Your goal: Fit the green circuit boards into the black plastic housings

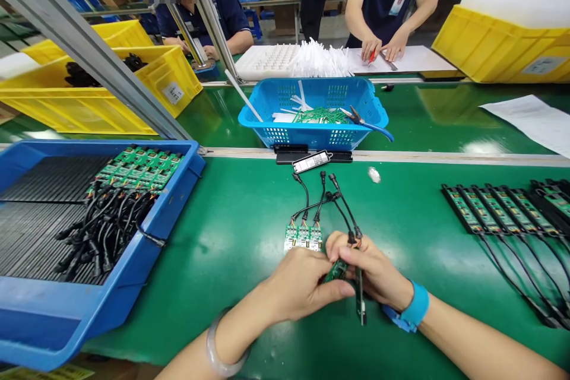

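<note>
My left hand pinches a green circuit board between thumb and fingers. Close against it, my right hand grips a second circuit board, seen nearly edge-on and hanging downward. Black connector cables rise from the boards in my hands and lie toward the back. Just beyond my left hand, several wired boards lie side by side on the green mat, their short black cables pointing away. Fingers partly hide both held boards.
At left stands a blue tray of black strips and wired boards. A blue basket holds scraps and pliers. Boards in black housings lie at right. Yellow bins flank the far side, where co-workers sit. A slanted metal post crosses the left.
</note>
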Tool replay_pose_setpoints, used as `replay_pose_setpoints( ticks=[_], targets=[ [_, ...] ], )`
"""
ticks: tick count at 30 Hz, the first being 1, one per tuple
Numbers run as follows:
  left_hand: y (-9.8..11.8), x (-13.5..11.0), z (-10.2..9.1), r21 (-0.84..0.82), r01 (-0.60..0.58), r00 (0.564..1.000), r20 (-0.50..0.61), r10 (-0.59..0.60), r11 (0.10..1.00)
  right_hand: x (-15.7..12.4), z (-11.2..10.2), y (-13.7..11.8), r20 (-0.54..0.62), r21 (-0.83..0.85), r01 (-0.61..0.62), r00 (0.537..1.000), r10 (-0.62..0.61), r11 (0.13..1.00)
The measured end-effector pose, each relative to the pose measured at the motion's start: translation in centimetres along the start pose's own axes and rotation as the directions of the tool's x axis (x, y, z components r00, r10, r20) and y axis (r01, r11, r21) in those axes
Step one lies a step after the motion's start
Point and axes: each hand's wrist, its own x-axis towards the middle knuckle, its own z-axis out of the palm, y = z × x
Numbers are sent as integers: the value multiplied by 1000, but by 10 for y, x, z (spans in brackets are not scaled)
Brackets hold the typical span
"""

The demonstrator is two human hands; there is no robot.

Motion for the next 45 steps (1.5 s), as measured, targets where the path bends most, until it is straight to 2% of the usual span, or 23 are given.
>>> replay_pose_setpoints(
  ticks=[2, 4, 5, 6, 9, 11, 13, 16, 19, 21, 23, 26, 28, 31, 33, 36, 38, 40, 42, 43, 45],
  targets=[
    [-11, 3, -11, 248, 110, 974, -221, -54, 962, 0, -5, -2, -57, 54, -18, 998, 21, 998],
    [-24, 8, -20, 384, 294, 896, -429, -113, 876, 1, -9, -4, -80, 41, -36, 996, 39, 999],
    [-30, 11, -23, 411, 355, 869, -477, -134, 840, 2, -10, -6, -90, 3, -40, 995, 40, 999],
    [-35, 13, -25, 423, 380, 863, -482, -152, 822, 2, -11, -7, -102, -44, -44, 994, 40, 998],
    [-40, 17, -28, 345, 333, 896, -407, -180, 877, 2, -14, -11, -147, -216, -50, 989, 18, 975],
    [-35, 16, -27, 142, 290, 897, -385, -217, 946, 2, -16, -14, -154, -346, -58, 988, 4, 936],
    [-26, 13, -25, -149, 233, 889, -369, -272, 961, 3, -16, -16, -144, -453, -63, 990, -3, 889],
    [-14, 11, -19, -486, 143, 881, -335, -335, 862, 4, -13, -16, -103, -535, -33, 994, -27, 844],
    [-7, 12, -10, -621, 116, 863, -324, -388, 775, 5, -6, -11, -18, -542, 24, 999, -40, 840],
    [-7, 13, -6, -693, 101, 852, -311, -422, 714, 5, -3, -7, -1, -490, 19, 1000, -22, 872],
    [-8, 12, -5, -782, 121, 858, -227, -460, 611, 5, -2, -3, -55, -362, -21, 998, 1, 932],
    [-12, 9, -6, -835, 299, 895, 78, -439, 462, 4, -4, 0, -176, -136, -54, 984, 29, 989],
    [-12, 7, -6, -813, 388, 894, 219, -390, 433, 4, -5, 1, -197, -61, -49, 980, 36, 997],
    [-9, 7, -2, -829, 360, 907, 202, -370, 428, 5, -6, 2, -126, -7, -50, 991, 48, 999],
    [-6, 8, 4, -862, 332, 911, 188, -366, 384, 6, -5, 3, -99, 83, -57, 993, 65, 995],
    [-2, 9, 16, -927, 306, 900, 208, -383, 216, 8, 1, 5, -135, 218, -34, 989, 65, 975],
    [0, 10, 23, -961, 259, 893, 198, -404, 101, 9, 6, 5, -148, 241, -10, 988, 47, 970],
    [0, 9, 26, -980, 195, 899, 166, -405, 32, 10, 11, 5, -113, 260, 2, 993, 29, 966],
    [-1, 7, 23, -983, 174, 914, 136, -383, 65, 11, 12, 5, -42, 248, 7, 999, 4, 969],
    [-1, 6, 19, -972, 191, 923, 130, -362, 136, 11, 11, 5, -8, 232, 9, 1000, -8, 973],
    [0, 6, 10, -895, 252, 941, 139, -308, 368, 12, 5, 4, 30, 184, 17, 999, -23, 983]
  ],
)
